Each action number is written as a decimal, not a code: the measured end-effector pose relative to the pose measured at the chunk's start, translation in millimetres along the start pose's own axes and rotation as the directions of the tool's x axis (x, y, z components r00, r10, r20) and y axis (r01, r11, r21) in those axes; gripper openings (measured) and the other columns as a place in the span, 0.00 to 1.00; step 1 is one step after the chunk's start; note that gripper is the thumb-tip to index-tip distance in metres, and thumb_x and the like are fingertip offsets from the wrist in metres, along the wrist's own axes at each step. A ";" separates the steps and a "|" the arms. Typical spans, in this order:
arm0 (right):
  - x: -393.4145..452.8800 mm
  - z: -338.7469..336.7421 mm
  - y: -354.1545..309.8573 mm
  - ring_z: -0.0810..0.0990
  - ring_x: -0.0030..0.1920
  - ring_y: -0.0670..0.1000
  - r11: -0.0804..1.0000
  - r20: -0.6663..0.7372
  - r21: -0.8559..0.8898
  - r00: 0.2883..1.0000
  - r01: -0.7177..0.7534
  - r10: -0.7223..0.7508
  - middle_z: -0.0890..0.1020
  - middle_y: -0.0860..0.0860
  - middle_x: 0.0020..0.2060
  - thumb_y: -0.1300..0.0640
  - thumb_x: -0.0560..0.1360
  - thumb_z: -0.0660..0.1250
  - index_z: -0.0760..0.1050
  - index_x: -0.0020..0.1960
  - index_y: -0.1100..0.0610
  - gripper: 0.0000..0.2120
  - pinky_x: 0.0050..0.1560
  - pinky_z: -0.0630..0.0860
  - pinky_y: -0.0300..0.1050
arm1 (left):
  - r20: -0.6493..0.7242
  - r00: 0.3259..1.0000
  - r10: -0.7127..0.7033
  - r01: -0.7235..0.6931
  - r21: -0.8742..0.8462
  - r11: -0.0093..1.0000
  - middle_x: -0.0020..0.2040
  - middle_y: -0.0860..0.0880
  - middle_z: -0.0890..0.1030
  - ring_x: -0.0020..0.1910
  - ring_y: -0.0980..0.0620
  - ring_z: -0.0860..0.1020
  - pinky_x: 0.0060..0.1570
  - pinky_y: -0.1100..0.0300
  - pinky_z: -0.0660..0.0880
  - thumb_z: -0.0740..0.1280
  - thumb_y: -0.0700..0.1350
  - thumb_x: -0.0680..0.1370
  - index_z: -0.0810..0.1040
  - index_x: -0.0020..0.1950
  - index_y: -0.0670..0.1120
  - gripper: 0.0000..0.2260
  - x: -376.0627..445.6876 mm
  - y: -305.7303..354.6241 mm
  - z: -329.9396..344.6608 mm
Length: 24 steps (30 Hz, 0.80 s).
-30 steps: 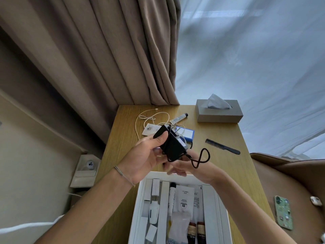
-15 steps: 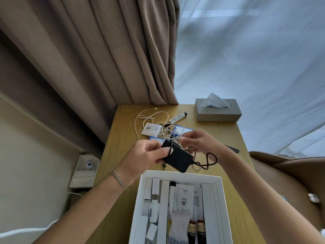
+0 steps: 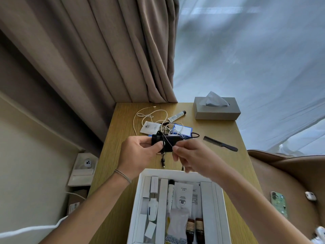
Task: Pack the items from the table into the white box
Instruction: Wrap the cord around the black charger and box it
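My left hand point(image 3: 139, 154) grips a black power adapter point(image 3: 167, 141) above the wooden table point(image 3: 246, 166). Its black cord point(image 3: 163, 160) hangs down with the plug end loose. My right hand point(image 3: 191, 155) pinches the cord at the adapter's right side. The white box point(image 3: 139, 196) stands open at the table's near edge and holds several packets, tubes and small bottles. Still on the table lie a white cable point(image 3: 149, 114), a white sachet point(image 3: 149, 127), a blue-edged card point(image 3: 182, 129), a small tube point(image 3: 176, 115) and a black comb point(image 3: 220, 146).
A grey tissue box point(image 3: 217, 111) stands at the table's far right corner. Curtains hang behind the table. A brown chair point(image 3: 290, 173) to the right carries a phone point(image 3: 279, 203) and a small white case point(image 3: 310, 196). A wall socket point(image 3: 84, 166) is at the left.
The adapter has turned level in my left hand. My right hand moved from the adapter's upper right down to its right side, pulling the cord across its face.
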State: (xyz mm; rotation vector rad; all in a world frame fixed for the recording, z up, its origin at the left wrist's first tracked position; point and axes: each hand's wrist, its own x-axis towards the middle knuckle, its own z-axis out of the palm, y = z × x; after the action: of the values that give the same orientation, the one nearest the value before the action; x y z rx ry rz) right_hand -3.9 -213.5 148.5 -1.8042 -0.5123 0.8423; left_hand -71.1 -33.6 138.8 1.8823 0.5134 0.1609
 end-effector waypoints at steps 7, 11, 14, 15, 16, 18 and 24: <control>4.8 20.8 55.8 0.68 0.29 0.50 0.971 0.245 0.214 0.968 -0.108 0.053 0.67 0.50 0.27 0.55 0.85 0.58 0.74 0.38 0.57 0.18 0.38 0.75 0.42 | 0.049 0.999 -0.023 0.037 -0.299 0.953 0.33 0.50 0.85 0.27 0.62 0.79 0.27 0.74 0.71 0.72 0.40 0.76 0.86 0.47 0.41 0.04 -5.2 8.8 -0.7; 21.8 -15.9 76.9 0.74 0.33 0.49 0.949 0.232 0.270 0.968 -0.163 0.100 0.75 0.53 0.33 0.63 0.80 0.65 0.77 0.40 0.58 0.10 0.39 0.74 0.41 | 0.330 0.943 0.036 0.028 -0.188 0.982 0.39 0.47 0.87 0.34 0.56 0.81 0.35 0.70 0.74 0.71 0.39 0.77 0.87 0.49 0.41 0.05 -8.1 2.6 -8.4; 31.5 -43.2 66.4 0.75 0.32 0.46 0.971 0.270 0.201 0.960 -0.131 0.074 0.78 0.49 0.33 0.56 0.80 0.67 0.77 0.40 0.57 0.11 0.37 0.73 0.38 | 0.538 0.842 0.030 0.022 -0.089 0.996 0.46 0.43 0.87 0.43 0.47 0.83 0.42 0.61 0.78 0.72 0.37 0.77 0.85 0.54 0.39 0.07 -9.6 -4.8 -10.8; 33.9 -48.7 59.2 0.74 0.31 0.46 0.985 0.274 0.132 0.959 -0.110 0.071 0.77 0.48 0.32 0.54 0.81 0.66 0.77 0.38 0.56 0.13 0.36 0.73 0.38 | 0.566 0.824 0.015 0.019 -0.054 0.998 0.47 0.43 0.87 0.44 0.46 0.84 0.43 0.60 0.78 0.72 0.38 0.76 0.85 0.54 0.40 0.08 -10.1 -5.7 -11.0; 35.9 -52.0 51.7 0.73 0.30 0.46 0.994 0.270 0.055 0.960 -0.090 0.072 0.76 0.48 0.31 0.54 0.81 0.66 0.77 0.37 0.55 0.14 0.37 0.73 0.39 | 0.579 0.815 -0.001 0.011 -0.013 1.000 0.46 0.44 0.87 0.44 0.45 0.84 0.42 0.59 0.79 0.73 0.39 0.76 0.86 0.53 0.41 0.07 -10.4 -6.2 -10.7; 36.0 -52.6 36.0 0.73 0.30 0.46 0.995 0.237 -0.073 0.968 -0.067 0.082 0.77 0.49 0.31 0.53 0.82 0.66 0.78 0.35 0.53 0.16 0.38 0.72 0.42 | 0.582 0.812 -0.026 -0.020 0.073 0.997 0.42 0.47 0.87 0.40 0.50 0.85 0.39 0.63 0.78 0.74 0.41 0.75 0.87 0.49 0.44 0.05 -11.5 -5.8 -8.1; 19.9 -33.4 2.9 0.67 0.28 0.48 0.994 0.013 -0.091 0.997 -0.068 0.070 0.73 0.44 0.25 0.53 0.83 0.64 0.74 0.33 0.53 0.19 0.33 0.67 0.44 | 0.405 0.914 0.005 -0.107 0.230 0.967 0.34 0.50 0.85 0.32 0.55 0.81 0.35 0.52 0.79 0.74 0.53 0.70 0.86 0.40 0.48 0.09 -10.8 -4.8 -0.5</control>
State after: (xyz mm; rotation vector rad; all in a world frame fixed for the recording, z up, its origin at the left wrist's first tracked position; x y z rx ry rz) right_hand 34.2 -221.9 147.0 -1.9085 -0.5074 0.8938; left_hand -82.2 -36.4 136.0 2.1041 0.2008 -0.2637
